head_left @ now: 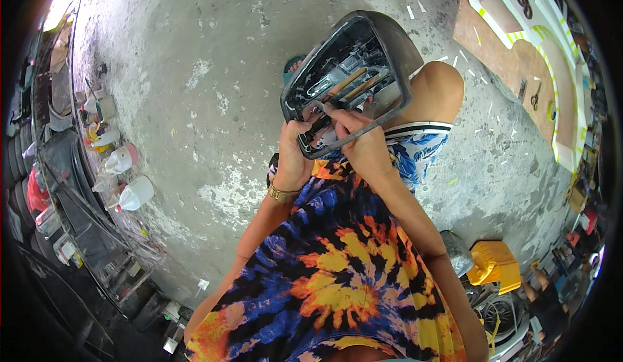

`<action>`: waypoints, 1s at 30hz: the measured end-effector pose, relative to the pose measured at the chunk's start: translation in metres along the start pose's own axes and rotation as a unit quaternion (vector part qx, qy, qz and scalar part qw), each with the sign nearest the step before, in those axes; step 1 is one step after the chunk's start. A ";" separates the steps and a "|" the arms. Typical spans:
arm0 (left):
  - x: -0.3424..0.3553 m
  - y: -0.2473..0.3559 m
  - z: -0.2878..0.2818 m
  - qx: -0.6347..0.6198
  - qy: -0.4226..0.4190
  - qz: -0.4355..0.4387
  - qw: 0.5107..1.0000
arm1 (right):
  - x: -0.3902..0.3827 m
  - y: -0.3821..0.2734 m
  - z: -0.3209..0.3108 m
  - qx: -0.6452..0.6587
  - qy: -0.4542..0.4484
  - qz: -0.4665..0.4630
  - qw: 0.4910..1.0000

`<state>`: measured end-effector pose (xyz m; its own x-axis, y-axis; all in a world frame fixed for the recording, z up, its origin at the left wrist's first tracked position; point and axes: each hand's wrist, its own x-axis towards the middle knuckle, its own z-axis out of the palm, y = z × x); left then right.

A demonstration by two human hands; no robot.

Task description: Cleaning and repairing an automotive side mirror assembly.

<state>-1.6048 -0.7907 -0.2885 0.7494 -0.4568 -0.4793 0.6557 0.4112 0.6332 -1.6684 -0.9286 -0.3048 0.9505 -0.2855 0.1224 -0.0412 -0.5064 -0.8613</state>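
A dark, deep plastic tray (403, 57) with rounded corners is tilted in front of me, above my bent knee. Inside it lie two tools with wooden handles (348, 83) among other small items too jumbled to name. My left hand (293, 151) is closed on the tray's near left edge, thumb over the rim. Over the near rim reaches my right hand (360, 138), its fingers drawn together inside the tray by the loose items. What those fingers pinch, if anything, is hidden.
Plastic jugs (136, 193) stand on the concrete floor at left. At right, a brown board (493, 50) carries a white panel (563, 57) edged with yellow tape, plus scissors (535, 96). A yellow container (496, 265) and another person (546, 297) are at lower right.
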 end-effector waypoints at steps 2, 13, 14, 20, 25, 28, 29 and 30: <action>0.001 -0.002 -0.001 0.006 -0.003 0.001 1.000 | 0.000 0.001 0.000 0.006 -0.006 -0.009 1.000; 0.000 -0.003 -0.003 0.000 0.013 0.005 1.000 | -0.002 0.003 0.003 0.019 -0.008 0.043 0.999; 0.003 -0.006 -0.014 -0.013 0.013 0.003 1.000 | -0.002 0.001 0.007 0.054 -0.019 0.006 0.998; -0.001 0.003 0.006 0.019 -0.016 0.023 0.999 | 0.007 0.008 -0.010 -0.024 -0.008 0.066 0.998; -0.002 0.001 0.009 0.026 -0.008 0.026 0.999 | 0.009 0.007 -0.016 -0.050 0.047 0.045 0.997; -0.001 0.001 0.010 0.028 -0.025 0.029 0.999 | 0.012 0.007 -0.021 -0.022 0.038 0.003 0.999; -0.001 0.000 0.009 0.031 -0.018 0.028 0.999 | 0.011 0.007 -0.021 -0.023 0.040 0.002 0.999; -0.001 -0.001 0.008 0.033 -0.013 0.026 0.999 | 0.009 0.005 -0.020 -0.033 0.023 0.033 0.999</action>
<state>-1.6072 -0.7969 -0.2838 0.7797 -0.4558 -0.4293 0.6070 0.3822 0.6968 -1.6664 -0.9497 -0.2983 0.9301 -0.3559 0.0904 -0.1244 -0.5371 -0.8343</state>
